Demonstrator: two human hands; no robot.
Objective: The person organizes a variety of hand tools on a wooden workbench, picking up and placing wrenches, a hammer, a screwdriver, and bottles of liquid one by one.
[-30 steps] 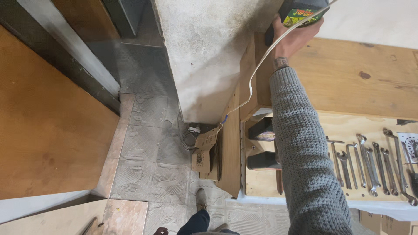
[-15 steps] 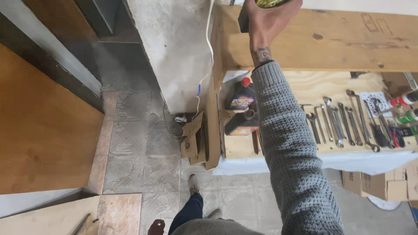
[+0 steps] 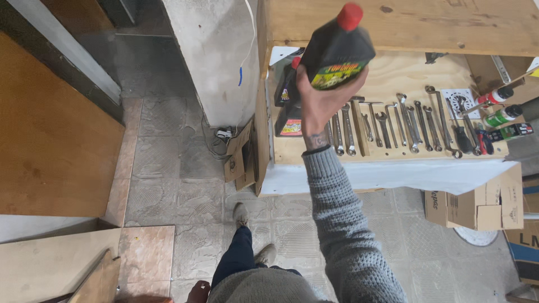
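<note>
Bottle [image 3: 337, 53] upper centre | your right hand [image 3: 320, 101] grips its base | left hand [image 3: 197, 292] unclear | risk: slips onto wrenches [image 3: 393, 123].

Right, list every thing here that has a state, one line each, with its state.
Right hand: raised, gripping the black bottle from below.
Black bottle: held in the air, tilted, red cap on.
Left hand: low at the frame's edge, holding nothing that shows.
Bottles on the shelf: standing at the shelf's left end, red caps on.
Wrenches: laid side by side in a row.
Cardboard box: on the floor, flap raised.
</note>
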